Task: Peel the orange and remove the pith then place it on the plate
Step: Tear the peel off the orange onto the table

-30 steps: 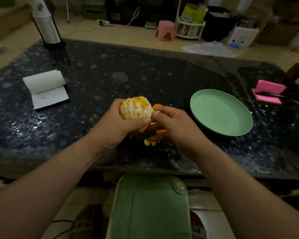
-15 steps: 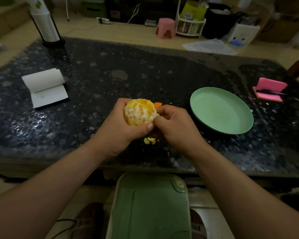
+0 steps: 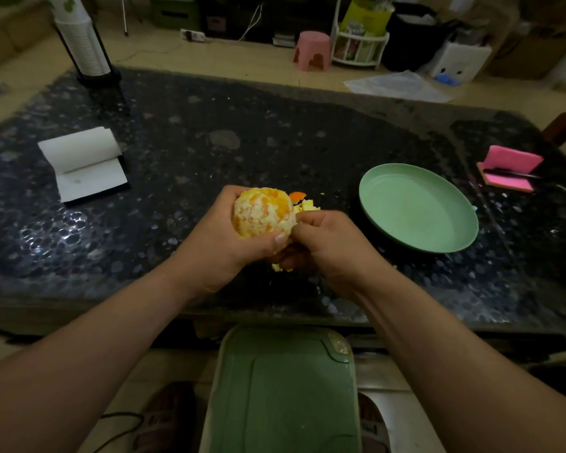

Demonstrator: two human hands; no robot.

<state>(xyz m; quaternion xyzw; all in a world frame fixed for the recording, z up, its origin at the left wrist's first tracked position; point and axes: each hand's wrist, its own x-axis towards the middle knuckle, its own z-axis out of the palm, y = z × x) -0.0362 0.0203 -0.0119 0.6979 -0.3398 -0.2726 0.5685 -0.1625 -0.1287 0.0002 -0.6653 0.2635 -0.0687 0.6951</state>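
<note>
Left hand grips the orange from below and behind, thumb across its near lower side. The fruit is held in the air above the worktop, well left of the green plate.

Right hand: fingers curled, tips pressed to the fruit's lower right edge, pinching a pale flap. Cannot tell whether the flap is rind or pith.

Change over the last second:
- The bright strip of rind that hung below the right hand is no longer in view. It is either tucked under the hand or dropped; cannot tell which.
- The right hand has closed in from the side and now sits tight against the fruit.
- The orange has turned a little in the left hand. The face towards the camera is mostly whitish and mottled, with bare flesh only near the top.

Peel scraps lie on the worktop just behind the hands, and a few more show under the knuckles.

Judgement: the outer rind looks essentially off, so the work is passing from peeling to stripping pith. Much white covering remains, so this step is far from done. The plate holds nothing, and placing is not yet due. The next pull likely needs a shallow pinch, since the segments could tear.
</note>
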